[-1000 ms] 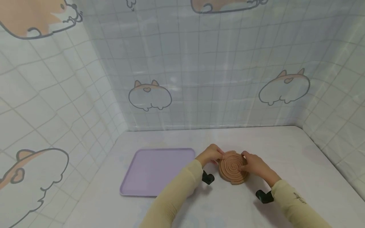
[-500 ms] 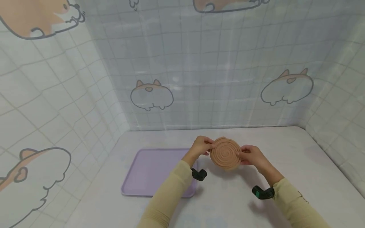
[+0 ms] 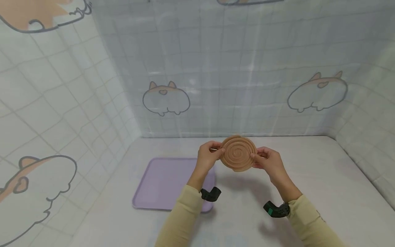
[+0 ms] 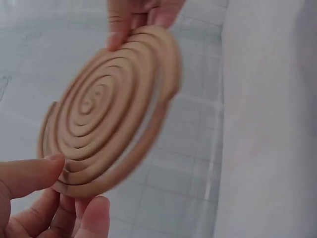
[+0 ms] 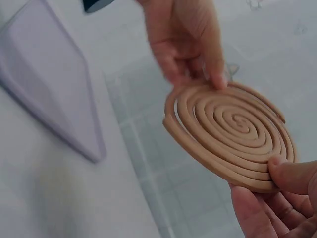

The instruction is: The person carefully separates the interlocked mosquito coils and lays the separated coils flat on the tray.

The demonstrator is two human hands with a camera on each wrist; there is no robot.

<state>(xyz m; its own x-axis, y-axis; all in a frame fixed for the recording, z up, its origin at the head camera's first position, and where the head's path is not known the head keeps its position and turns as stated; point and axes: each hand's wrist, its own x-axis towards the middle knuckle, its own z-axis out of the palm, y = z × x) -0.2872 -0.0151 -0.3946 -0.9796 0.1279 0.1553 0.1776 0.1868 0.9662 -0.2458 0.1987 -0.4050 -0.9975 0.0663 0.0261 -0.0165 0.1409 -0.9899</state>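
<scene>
Left hand [image 3: 207, 157], right hand [image 3: 272, 163], both aloft; fingers [image 4: 96, 216] pinching

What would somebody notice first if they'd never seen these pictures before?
Probably the brown spiral disc, held up above the white table between the person's left hand and right hand. Next might come the purple tray, lying on the table to the left, then the round cartoon animals on the back wall.
</scene>
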